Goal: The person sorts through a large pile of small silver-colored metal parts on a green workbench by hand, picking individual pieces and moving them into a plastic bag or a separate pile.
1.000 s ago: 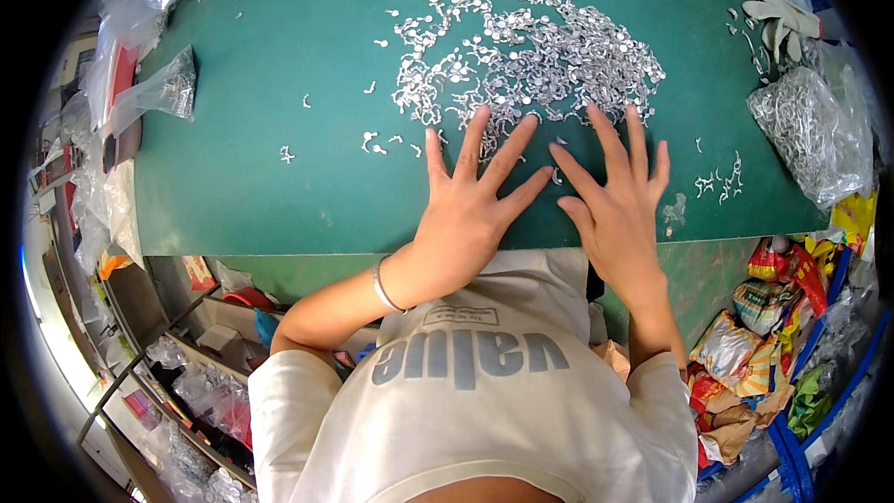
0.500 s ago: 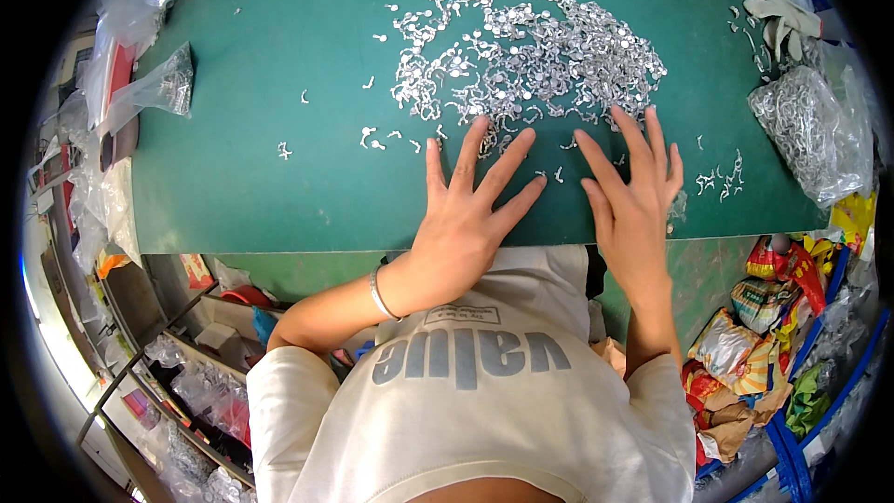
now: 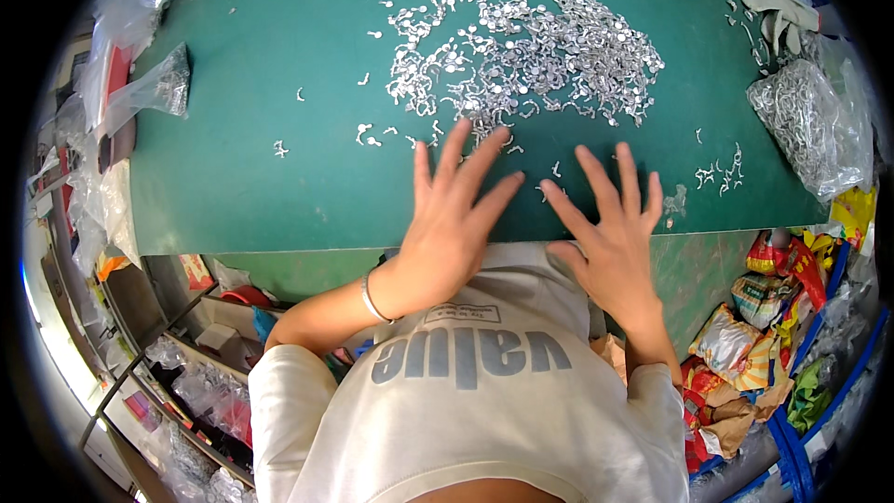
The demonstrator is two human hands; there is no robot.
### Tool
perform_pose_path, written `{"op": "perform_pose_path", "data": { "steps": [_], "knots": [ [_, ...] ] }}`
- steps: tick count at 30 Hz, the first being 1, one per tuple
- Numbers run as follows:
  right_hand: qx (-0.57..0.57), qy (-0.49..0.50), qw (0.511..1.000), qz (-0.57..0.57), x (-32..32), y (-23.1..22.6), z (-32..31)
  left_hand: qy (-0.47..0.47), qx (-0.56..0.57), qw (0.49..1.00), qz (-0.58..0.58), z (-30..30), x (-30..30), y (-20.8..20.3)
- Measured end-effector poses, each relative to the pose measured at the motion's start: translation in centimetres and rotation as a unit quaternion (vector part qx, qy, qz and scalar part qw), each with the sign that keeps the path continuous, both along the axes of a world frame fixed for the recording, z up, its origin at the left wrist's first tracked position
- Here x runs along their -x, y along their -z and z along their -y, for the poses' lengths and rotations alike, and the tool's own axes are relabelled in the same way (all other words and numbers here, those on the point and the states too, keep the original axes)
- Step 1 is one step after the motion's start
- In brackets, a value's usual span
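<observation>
Overhead | green table (image 3: 279,186) fills upper frame | metal parts pile (image 3: 526,47) top centre | left hand (image 3: 456,214), right hand (image 3: 610,233) flat, fingers spread | cluttered floor lower right

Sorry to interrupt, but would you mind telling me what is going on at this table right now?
A person leans over a green table with both hands spread flat, fingers splayed. The left hand reaches the near edge of a wide pile of small silvery metal parts; the right hand lies beside it at the table's near edge, close to a few stray pieces. Neither hand grips anything. A clear bag of similar metal parts sits at the right, and a smaller bag at the left.
</observation>
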State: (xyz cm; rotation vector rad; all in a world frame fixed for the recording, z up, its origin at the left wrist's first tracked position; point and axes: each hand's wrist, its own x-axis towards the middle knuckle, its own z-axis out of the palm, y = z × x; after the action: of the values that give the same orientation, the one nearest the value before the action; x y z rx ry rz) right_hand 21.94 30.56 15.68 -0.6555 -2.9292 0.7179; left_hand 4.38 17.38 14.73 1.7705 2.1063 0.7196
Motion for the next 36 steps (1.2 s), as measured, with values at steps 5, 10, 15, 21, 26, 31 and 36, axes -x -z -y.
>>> {"op": "perform_pose_path", "data": {
  "steps": [5,10,15,21,26,31,36],
  "knots": [
    [-0.007,-0.02,0.999,0.046,-0.6,0.5,0.2,-0.044,0.008,0.999,-0.018,0.1,1.0,-0.5],
    [-0.041,0.041,0.996,0.063,-3.9,0.5,-0.8,-0.062,0.035,0.997,-0.022,0.0,0.9,-0.5],
    [-0.129,0.14,0.979,0.07,-5.9,0.5,-3.8,-0.065,0.037,0.997,-0.03,-0.6,0.5,-0.1],
    [-0.179,0.169,0.969,0.016,-4.6,0.9,-6.3,-0.049,0.063,0.993,-0.084,-1.3,0.7,0.1],
    [-0.111,0.085,0.99,-0.03,1.6,0.5,-3.5,-0.004,0.084,0.989,-0.118,-2.3,0.2,0.4],
    [-0.05,0.041,0.998,-0.004,1.6,0.4,-2.1,0.003,0.098,0.99,-0.105,-1.3,0.6,0.0],
    [-0.108,0.122,0.986,-0.025,0.7,0.9,-3.4,-0.008,0.07,0.991,-0.116,-1.9,0.3,0.4]
  ]
}}
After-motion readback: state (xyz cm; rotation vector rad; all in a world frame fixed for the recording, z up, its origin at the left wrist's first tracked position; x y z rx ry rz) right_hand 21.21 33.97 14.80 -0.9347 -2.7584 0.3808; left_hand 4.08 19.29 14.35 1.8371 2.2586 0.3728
